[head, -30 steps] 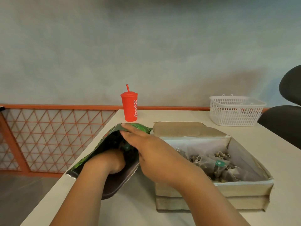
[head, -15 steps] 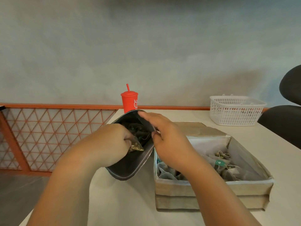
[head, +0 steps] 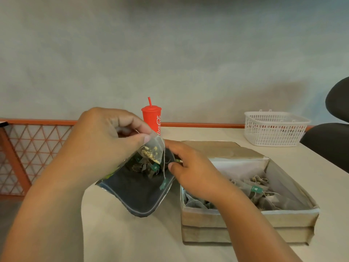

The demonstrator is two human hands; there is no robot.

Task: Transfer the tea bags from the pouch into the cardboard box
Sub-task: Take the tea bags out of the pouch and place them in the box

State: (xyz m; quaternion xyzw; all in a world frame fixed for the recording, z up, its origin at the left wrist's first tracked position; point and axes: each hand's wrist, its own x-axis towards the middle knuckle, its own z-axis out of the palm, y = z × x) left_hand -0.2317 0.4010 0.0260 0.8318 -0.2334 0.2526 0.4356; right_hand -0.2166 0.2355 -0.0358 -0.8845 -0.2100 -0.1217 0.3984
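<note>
Tea bag [head: 152, 149] is pinched at its top corner by left hand [head: 105, 137] fingers, hung point-down over pouch [head: 139, 193] mouth, string trailing inside. Pouch rim is gripped by right hand [head: 190, 171]. Cardboard box [head: 245, 218] lies just right, beyond right hand.

A single head-worn camera looked forward and down, close over the counter [head: 132, 233]; its wide edges appeared distorted.
</note>
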